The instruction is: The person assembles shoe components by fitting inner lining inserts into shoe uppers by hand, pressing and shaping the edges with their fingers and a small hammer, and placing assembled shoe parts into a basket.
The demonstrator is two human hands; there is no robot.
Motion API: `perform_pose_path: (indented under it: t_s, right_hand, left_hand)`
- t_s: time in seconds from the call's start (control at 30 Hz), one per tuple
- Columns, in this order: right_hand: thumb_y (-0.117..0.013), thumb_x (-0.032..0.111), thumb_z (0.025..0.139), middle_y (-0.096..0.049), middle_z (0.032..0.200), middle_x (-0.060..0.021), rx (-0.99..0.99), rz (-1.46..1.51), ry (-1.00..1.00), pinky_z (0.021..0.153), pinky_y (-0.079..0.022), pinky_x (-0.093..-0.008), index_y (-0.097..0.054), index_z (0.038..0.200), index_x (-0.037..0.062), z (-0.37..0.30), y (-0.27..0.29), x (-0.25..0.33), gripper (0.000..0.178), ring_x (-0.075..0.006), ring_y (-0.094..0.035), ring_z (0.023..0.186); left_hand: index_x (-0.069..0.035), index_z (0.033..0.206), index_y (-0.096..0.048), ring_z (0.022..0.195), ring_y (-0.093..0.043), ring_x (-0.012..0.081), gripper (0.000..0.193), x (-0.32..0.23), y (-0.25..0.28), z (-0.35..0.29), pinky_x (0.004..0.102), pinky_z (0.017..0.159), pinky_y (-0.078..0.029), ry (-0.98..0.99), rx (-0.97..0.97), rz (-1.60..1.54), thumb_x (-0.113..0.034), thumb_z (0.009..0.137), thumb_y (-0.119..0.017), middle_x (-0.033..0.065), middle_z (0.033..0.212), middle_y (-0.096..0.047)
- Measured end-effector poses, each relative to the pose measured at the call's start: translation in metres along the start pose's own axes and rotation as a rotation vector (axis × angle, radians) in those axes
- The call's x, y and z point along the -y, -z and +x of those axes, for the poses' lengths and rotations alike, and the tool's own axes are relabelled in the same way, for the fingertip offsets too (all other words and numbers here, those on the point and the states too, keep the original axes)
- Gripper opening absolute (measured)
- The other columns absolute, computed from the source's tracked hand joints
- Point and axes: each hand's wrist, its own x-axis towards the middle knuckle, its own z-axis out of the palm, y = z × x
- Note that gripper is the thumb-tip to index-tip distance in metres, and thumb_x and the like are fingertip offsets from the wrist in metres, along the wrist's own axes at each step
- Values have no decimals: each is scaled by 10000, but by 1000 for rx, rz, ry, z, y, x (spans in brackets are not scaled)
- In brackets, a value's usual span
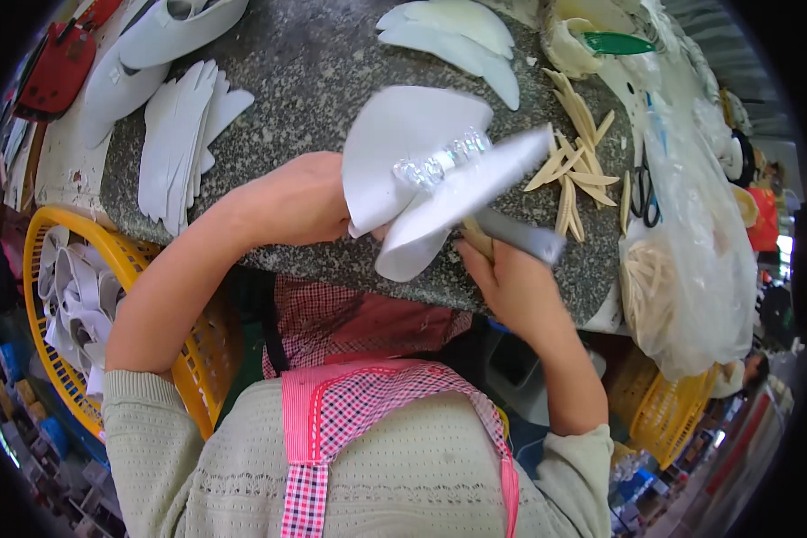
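The left hand [309, 193] firmly grips a curved white piece [403, 130] at twelve o'clock, fingers mostly hidden, seemingly steadying it, while the right hand [522, 282] is closed around a hammer-like tool [524, 238], tan strips [594, 178] at two o'clock, presumably for easy reach.

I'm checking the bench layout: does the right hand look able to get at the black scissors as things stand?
Probably yes, once freed: the right hand seems to grip a grey tool. The black scissors lie farther right, beside a clear plastic bag, with handles uncovered and no evident obstacle between.
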Motion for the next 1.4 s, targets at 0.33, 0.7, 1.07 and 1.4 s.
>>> perform_pose_path:
  t_s: [0.33, 0.7, 1.07, 1.4]
  right_hand:
    - [-608, 132, 776, -562, 895, -143, -411, -414, -364, 675, -455, -410, -507, 1035, 55, -104, 38, -97, 289, -320, -568, 835]
    - [-636, 95, 737, -598, 851, -126, -871, -169, -234, 708, -450, -335, -585, 971, 7, -23, 81, -197, 256, -255, -570, 773]
    - [-650, 57, 745, -607, 734, -24, -427, 903, -165, 499, -460, -202, -590, 960, 20, 57, 89, -145, 226, -79, -578, 611]
    - [-607, 26, 808, -607, 796, -53, -237, 1184, 152, 528, -468, -198, -519, 1032, 7, 51, 54, -58, 242, -97, -588, 652]
  left_hand:
    - [5, 931, -602, 794, -577, 353, 256, -2, 22, 26, 367, 735, -452, 296, 157, -155, -135, 730, -673, 168, 841, -623]
    - [23, 883, -617, 695, -591, 291, 264, -38, 48, 97, 353, 682, -461, 229, 48, -269, -114, 684, -724, 176, 758, -623]
    - [7, 953, -621, 787, -620, 234, 298, 13, 48, 64, 340, 721, -458, 396, 93, -299, -92, 685, -707, 131, 851, -650]
    - [-66, 1140, -577, 748, -585, 141, 425, -66, 13, 105, 241, 635, -463, 85, -427, -299, -56, 728, -680, 85, 919, -608]
